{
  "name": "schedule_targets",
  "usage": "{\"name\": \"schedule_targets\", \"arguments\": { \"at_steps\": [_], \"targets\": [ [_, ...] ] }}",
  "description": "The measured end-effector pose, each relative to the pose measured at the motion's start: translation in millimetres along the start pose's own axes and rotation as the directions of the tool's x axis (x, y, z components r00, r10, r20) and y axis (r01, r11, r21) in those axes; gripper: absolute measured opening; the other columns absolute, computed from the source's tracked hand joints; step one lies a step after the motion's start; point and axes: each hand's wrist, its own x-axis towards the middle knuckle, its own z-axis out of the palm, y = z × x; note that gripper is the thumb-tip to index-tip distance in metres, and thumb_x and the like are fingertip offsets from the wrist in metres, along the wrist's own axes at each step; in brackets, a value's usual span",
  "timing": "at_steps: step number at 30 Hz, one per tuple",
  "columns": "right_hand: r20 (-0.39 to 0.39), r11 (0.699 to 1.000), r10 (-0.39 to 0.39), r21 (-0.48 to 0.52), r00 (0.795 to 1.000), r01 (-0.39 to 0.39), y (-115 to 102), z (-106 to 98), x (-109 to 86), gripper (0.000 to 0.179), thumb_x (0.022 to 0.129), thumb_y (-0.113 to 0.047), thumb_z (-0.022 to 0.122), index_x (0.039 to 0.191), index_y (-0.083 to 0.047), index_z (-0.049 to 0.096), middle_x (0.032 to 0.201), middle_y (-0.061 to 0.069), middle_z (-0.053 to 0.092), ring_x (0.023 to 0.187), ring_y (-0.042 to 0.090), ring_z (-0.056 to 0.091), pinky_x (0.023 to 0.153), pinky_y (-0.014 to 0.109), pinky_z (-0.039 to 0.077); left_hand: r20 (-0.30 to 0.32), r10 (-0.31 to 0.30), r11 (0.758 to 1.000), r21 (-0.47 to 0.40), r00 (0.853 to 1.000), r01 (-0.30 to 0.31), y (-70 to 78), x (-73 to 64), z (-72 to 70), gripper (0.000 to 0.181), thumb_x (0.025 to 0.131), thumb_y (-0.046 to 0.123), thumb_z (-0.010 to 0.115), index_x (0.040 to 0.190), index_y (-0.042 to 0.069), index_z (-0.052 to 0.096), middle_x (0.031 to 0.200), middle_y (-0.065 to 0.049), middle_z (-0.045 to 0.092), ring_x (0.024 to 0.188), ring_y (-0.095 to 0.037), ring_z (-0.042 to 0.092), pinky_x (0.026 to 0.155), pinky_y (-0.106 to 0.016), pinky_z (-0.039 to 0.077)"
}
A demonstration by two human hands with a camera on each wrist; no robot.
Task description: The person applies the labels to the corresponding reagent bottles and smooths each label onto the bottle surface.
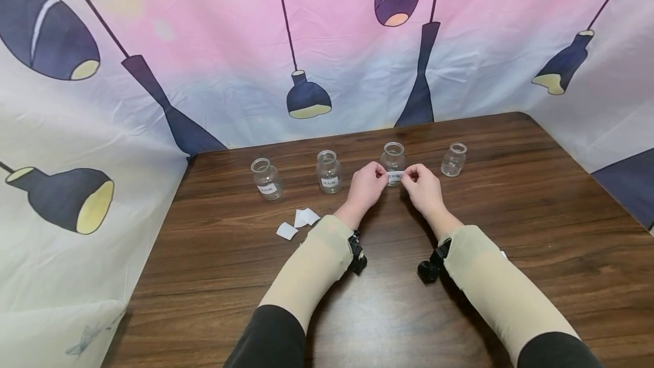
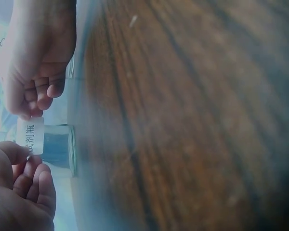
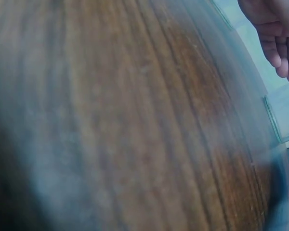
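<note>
A small white label [image 1: 395, 176] with dark printed characters stretches between both hands. My left hand [image 1: 365, 186] pinches its left end, and my right hand [image 1: 423, 187] pinches the other end. Directly behind the label stands a clear glass jar [image 1: 393, 155], open at the top. In the left wrist view, the label [image 2: 32, 136] lies across the jar's side; whether it is fully stuck down I cannot tell. The right wrist view shows only part of the jar [image 3: 282, 115], with my left hand [image 3: 279, 43] above it.
To the left, a labelled jar [image 1: 328, 175] and another labelled jar [image 1: 267, 180] stand upright. An unlabelled jar [image 1: 453, 161] is at the right. Several white paper pieces [image 1: 287, 231] lie on the wooden table [image 1: 214, 277]. A printed curtain [image 1: 214, 61] hangs behind.
</note>
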Motion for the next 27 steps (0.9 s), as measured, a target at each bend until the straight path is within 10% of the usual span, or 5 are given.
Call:
{"name": "schedule_targets", "arguments": {
  "at_steps": [16,22,27],
  "targets": [
    [0.015,0.999,-0.013,0.032,1.0,0.012,4.3,-1.9,1.4,0.019,0.087,-0.011,0.059,0.101,0.001,0.057,0.092,0.015,0.062,0.079,0.023,0.056,0.068,0.027,0.044,-0.028,0.004,0.999,-0.05,1.0,-0.006,-5.2,1.0,0.0,0.016,0.087,0.022,0.066,0.088,0.011,0.054,0.08,0.001,0.059,0.075,-0.014,0.055,0.068,-0.025,0.044],
    [0.116,0.995,-0.027,0.098,0.993,0.016,7.7,-7.1,9.0,0.049,0.088,-0.014,0.063,0.129,0.003,0.044,0.112,0.019,0.057,0.084,0.027,0.059,0.058,0.027,0.049,-0.048,-0.026,0.987,-0.16,0.999,0.018,-6.1,1.7,-3.8,0.034,0.085,0.023,0.069,0.111,0.007,0.053,0.1,-0.005,0.058,0.093,-0.018,0.057,0.08,-0.031,0.047],
    [0.196,0.998,-0.052,0.045,0.979,0.044,11.1,-11.9,14.3,0.07,0.088,-0.027,0.065,0.144,-0.001,0.032,0.129,0.019,0.052,0.098,0.031,0.06,0.08,0.042,0.048,-0.003,-0.05,0.986,-0.158,0.999,0.049,-8.6,5.4,-5.3,0.059,0.085,0.028,0.068,0.134,0.006,0.044,0.123,-0.009,0.055,0.107,-0.019,0.055,0.088,-0.032,0.045]
  ]
}}
